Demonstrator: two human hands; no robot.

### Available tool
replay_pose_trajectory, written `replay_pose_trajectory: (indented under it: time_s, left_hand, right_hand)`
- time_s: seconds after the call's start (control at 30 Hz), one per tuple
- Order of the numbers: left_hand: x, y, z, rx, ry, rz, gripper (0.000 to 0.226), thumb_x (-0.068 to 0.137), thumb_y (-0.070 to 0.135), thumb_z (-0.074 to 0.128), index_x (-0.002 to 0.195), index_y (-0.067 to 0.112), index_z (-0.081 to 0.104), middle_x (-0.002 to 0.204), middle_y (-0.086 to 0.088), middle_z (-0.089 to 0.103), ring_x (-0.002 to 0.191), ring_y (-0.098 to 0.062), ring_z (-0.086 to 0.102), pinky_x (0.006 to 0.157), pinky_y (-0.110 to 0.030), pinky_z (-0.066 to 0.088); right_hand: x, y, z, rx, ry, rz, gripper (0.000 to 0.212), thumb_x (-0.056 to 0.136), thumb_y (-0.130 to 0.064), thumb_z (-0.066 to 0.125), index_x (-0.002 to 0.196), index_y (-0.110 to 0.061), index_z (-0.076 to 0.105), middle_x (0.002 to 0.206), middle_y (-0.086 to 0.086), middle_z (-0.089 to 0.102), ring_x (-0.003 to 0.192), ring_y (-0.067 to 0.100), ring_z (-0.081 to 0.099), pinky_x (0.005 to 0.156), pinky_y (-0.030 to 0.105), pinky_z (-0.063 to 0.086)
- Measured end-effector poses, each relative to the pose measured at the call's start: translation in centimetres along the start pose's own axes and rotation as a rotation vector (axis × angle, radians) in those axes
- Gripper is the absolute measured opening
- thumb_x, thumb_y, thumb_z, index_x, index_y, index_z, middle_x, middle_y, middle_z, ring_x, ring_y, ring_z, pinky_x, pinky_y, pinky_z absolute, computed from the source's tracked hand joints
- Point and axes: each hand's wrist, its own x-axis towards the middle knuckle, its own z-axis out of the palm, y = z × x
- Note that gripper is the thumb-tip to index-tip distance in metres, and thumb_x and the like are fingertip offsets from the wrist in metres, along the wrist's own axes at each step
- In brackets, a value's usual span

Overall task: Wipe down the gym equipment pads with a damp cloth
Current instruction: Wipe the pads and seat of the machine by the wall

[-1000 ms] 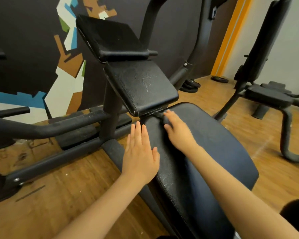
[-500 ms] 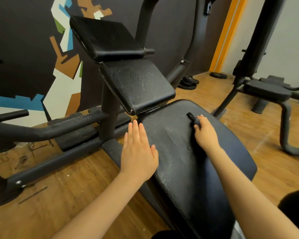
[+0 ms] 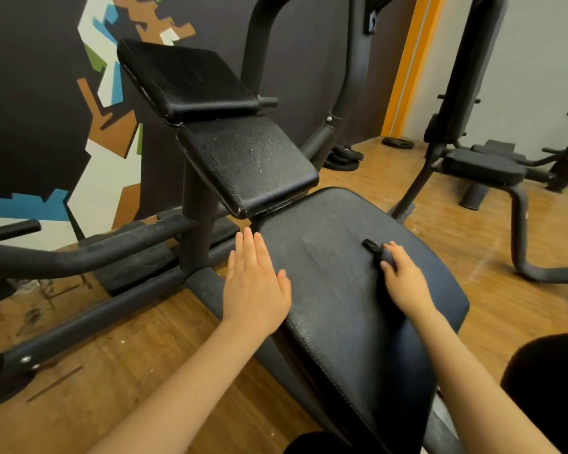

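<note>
Cloth (image 3: 382,253), soft and limp, sits bunched under my right hand (image 3: 404,280), which grips it on the seat pad (image 3: 325,273); my left hand (image 3: 254,283) rests flat, fingers straight, at the pad's edge.

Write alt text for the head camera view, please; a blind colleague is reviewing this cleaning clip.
A person's right hand presses a small dark cloth onto a large black seat pad, while the left hand rests flat at the pad's left edge. Two smaller black pads rise behind it, with another bench at right on the wooden floor.
</note>
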Motion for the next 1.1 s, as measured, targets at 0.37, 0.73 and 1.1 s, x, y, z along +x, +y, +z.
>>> replay_pose_trajectory:
  time_s: [0.37, 0.73, 1.1]
  left_hand:
    - [0.0, 0.1, 0.0, 0.015, 0.014, 0.004, 0.072, 0.100, 0.035, 0.034, 0.150, 0.001, -0.005, 0.159, -0.016, -0.009, 0.147, -0.027, -0.009, 0.118, -0.035, 0.000]
    - [-0.1, 0.1, 0.3, 0.003, 0.019, -0.010, 0.072, 0.100, 0.036, 0.035, 0.151, 0.002, -0.003, 0.160, -0.015, -0.007, 0.147, -0.026, -0.007, 0.118, -0.036, 0.001]
    - [5.2, -2.3, -3.1, 0.038, 0.160, -0.044, 0.076, 0.100, 0.046, 0.032, 0.151, 0.004, -0.007, 0.159, -0.013, -0.013, 0.146, -0.025, -0.014, 0.117, -0.036, -0.004]
  right_hand:
    - [-9.2, -5.8, 3.3, 0.027, -0.128, -0.421, 0.048, 0.096, -0.011, 0.046, 0.141, -0.020, 0.035, 0.142, -0.019, 0.022, 0.134, -0.005, 0.012, 0.106, 0.007, 0.005]
    - [-5.4, 1.2, 0.3, 0.053, 0.107, 0.143, 0.045, 0.096, -0.006, 0.043, 0.140, -0.005, 0.036, 0.152, 0.007, 0.027, 0.142, 0.018, 0.019, 0.112, 0.029, 0.017]
    - [5.2, -15.1, 3.9, 0.274, -0.019, -0.349, 0.040, 0.096, -0.007, 0.044, 0.136, -0.010, 0.044, 0.142, 0.004, 0.044, 0.133, 0.017, 0.036, 0.097, 0.010, 0.024]
